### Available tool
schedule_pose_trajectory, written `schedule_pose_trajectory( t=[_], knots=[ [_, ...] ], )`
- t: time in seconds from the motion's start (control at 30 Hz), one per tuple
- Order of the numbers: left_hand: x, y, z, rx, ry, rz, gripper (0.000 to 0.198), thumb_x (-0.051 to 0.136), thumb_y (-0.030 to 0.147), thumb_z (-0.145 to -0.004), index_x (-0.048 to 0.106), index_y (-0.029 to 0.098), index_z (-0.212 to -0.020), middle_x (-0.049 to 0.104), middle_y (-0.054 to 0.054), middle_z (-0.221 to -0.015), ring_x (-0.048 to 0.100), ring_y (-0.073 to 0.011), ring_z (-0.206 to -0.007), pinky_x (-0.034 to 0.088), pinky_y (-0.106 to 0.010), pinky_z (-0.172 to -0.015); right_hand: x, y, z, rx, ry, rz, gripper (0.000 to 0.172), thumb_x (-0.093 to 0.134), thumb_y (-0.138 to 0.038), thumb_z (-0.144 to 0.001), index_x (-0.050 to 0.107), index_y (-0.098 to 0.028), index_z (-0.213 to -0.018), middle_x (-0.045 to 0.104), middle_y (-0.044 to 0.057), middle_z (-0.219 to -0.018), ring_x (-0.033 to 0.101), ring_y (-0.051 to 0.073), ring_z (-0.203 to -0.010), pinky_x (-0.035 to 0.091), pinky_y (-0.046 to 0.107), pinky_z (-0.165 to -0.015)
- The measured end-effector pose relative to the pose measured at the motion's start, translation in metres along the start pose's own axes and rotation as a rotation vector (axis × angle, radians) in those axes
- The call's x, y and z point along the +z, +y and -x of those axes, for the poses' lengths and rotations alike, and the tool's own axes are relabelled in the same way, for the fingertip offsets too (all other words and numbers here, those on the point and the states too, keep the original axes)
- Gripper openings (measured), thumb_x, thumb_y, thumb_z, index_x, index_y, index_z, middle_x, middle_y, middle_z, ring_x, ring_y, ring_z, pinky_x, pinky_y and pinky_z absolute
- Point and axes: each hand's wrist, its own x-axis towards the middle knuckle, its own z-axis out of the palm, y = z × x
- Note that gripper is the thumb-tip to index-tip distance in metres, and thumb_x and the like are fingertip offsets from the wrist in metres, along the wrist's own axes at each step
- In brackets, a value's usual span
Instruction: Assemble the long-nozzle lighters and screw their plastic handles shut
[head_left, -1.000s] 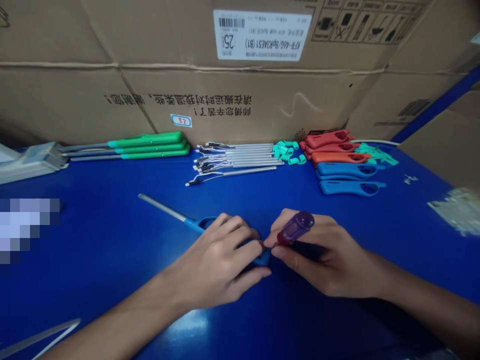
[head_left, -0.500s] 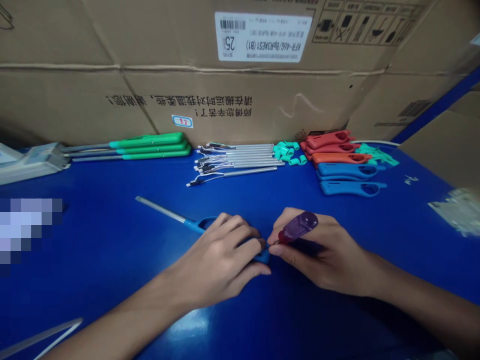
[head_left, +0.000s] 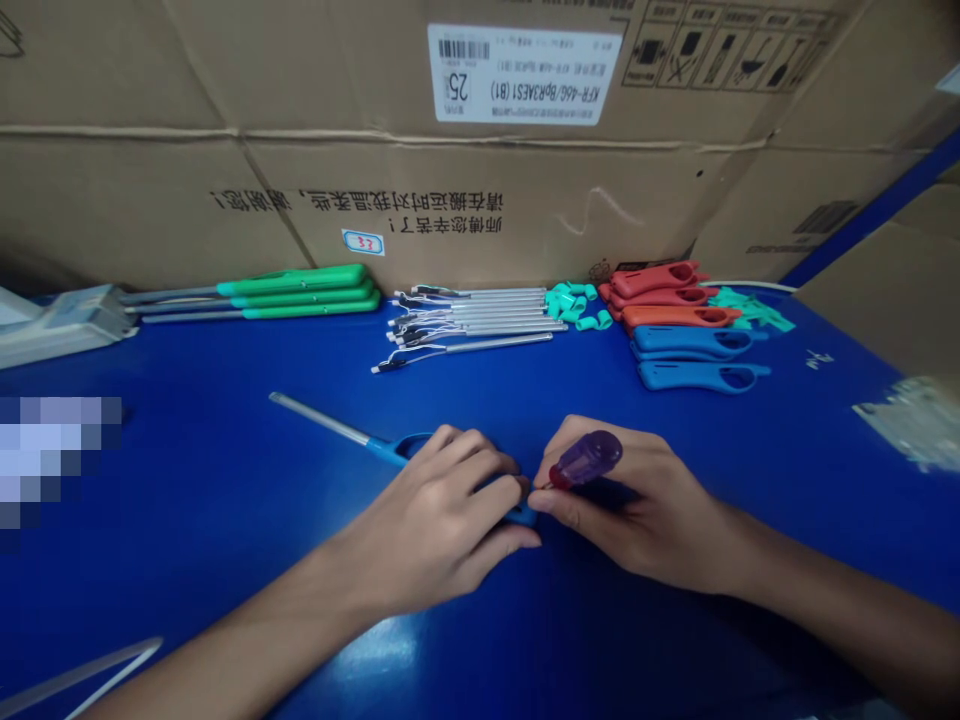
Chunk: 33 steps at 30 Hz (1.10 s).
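Under my left hand (head_left: 450, 525) lies a long-nosed blue lighter (head_left: 387, 451), its metal tube pointing to the far left. The fingers are bent over the handle and hold it against the table; most of the handle is hidden beneath them. My right hand (head_left: 649, 505) pinches a small screwdriver (head_left: 590, 459) with a see-through purple grip and a red collar. The screwdriver tilts up to the right, and its shaft points down at the handle's near end. Fingertips cover the tip, so I cannot tell whether it sits in a screw.
Along the back lie green lighters (head_left: 307, 290), metal tubes with wires (head_left: 495, 318), small turquoise sleeves (head_left: 574, 303), and red and blue handle shells (head_left: 697, 375). A large cardboard box (head_left: 300, 160) stands behind them. At right is a clear plastic bag (head_left: 911, 425).
The screwdriver's grip has shifted slightly left and down with my right fingers, which sit closer to the left hand. The lighter and my left hand stay in place.
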Motion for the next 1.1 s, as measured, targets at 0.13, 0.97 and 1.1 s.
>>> schedule_pose_trajectory(
  t=[0.13,0.97,1.1],
  knots=[
    [-0.0002,-0.0005,0.0000,-0.001,-0.001,0.003,0.019,0.064,0.032,-0.094,0.058,0.015,-0.087,0.064,-0.005,-0.089,0.052,-0.0208,-0.084,0.037,-0.035,-0.073,0.0010,-0.0002,0.0010,-0.001,0.004,0.008,0.011,0.066,-0.014,-0.093,0.058,-0.016,-0.086,0.062,0.002,-0.084,0.058,0.012,-0.077,0.047,0.025,-0.069],
    [-0.0023,0.0001,0.0004,-0.026,-0.044,0.034,0.020,0.063,0.034,-0.095,0.062,0.014,-0.089,0.066,-0.008,-0.092,0.057,-0.0232,-0.088,0.042,-0.038,-0.074,-0.0022,-0.0057,0.0008,0.174,0.011,-0.212,0.010,0.070,-0.016,-0.090,0.064,-0.017,-0.098,0.069,0.002,-0.092,0.067,0.012,-0.083,0.056,0.019,-0.070],
    [-0.0016,0.0008,0.0000,-0.029,-0.026,0.043,0.019,0.064,0.031,-0.094,0.063,0.012,-0.095,0.067,-0.009,-0.095,0.058,-0.0242,-0.091,0.044,-0.039,-0.075,-0.0056,-0.0092,0.0013,0.198,-0.012,-0.245,0.013,0.065,-0.015,-0.093,0.062,-0.017,-0.105,0.069,0.003,-0.096,0.067,0.012,-0.085,0.056,0.019,-0.072]
  ],
)
